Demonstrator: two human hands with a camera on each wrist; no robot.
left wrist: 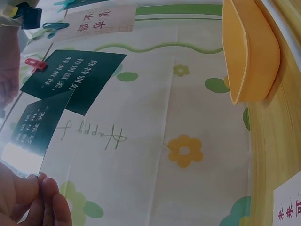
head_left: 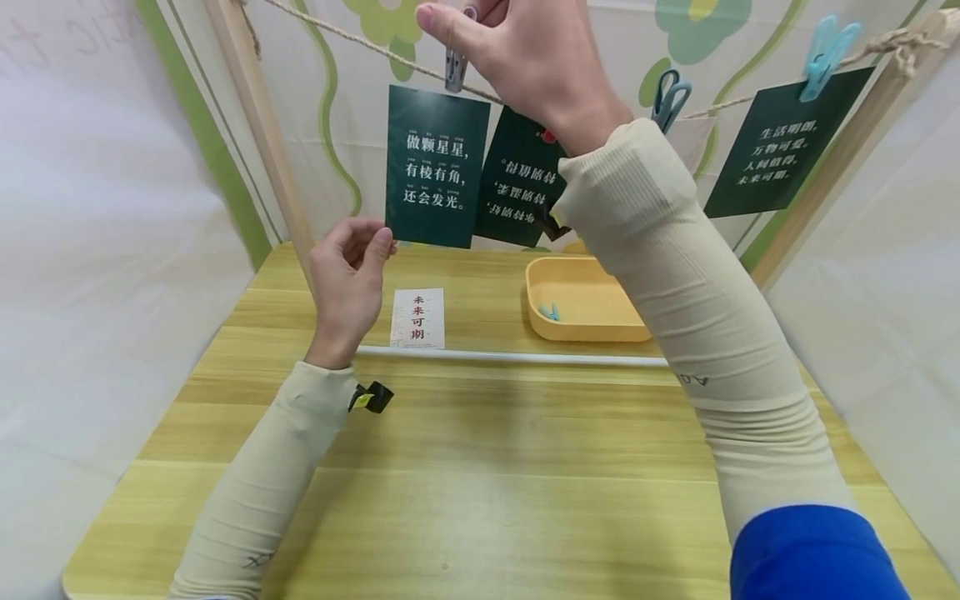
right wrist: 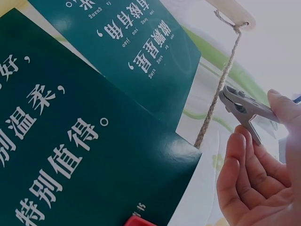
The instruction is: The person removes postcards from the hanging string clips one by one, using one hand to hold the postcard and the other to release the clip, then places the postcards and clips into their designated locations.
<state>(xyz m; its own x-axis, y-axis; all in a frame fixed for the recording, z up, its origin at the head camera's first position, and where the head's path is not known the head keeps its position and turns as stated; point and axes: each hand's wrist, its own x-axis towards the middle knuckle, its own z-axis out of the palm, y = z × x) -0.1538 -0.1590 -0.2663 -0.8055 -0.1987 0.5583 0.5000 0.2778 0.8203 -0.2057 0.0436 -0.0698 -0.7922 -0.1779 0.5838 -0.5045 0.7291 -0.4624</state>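
Note:
My left hand point(head_left: 347, 283) pinches the lower left corner of a dark green card point(head_left: 431, 225) with white lettering, held upright just under a rope point(head_left: 352, 37). Above it, my right hand point(head_left: 532, 67) holds a grey clothespin point(head_left: 454, 71) between thumb and fingers. In the right wrist view the tip of the clothespin point(right wrist: 249, 110) is at the rope point(right wrist: 216, 101); whether it bites the card I cannot tell. Beside this card, partly overlapping, hangs a second green card point(head_left: 510, 208), tilted, under a red clothespin point(left wrist: 36, 64). My right forearm covers part of it in the head view.
A yellow tray point(head_left: 588, 335) with small light-blue clothespins point(head_left: 551, 312) stands on the wooden table. Left of it lies a white card point(head_left: 417, 329) with red characters. A white bar point(head_left: 510, 357) crosses the table. Another green card point(head_left: 780, 142) hangs at right. Wooden posts point(head_left: 255, 108) flank the rope.

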